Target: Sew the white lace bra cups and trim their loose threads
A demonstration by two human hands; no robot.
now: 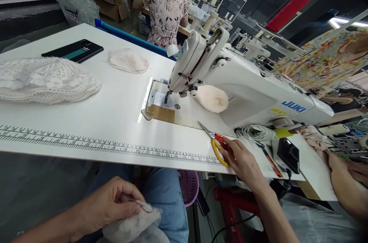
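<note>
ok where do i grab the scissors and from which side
Best by the looped red and yellow handles of the scissors, from the near right, where the right hand has its fingers. The loops lie toward the table's front edge; the pointed blades aim away, toward the sewing machine.

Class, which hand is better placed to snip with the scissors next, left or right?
Right, most likely: the right hand has its fingers at the handles of the scissors, while the left hand pinches the whitish fabric.
</note>
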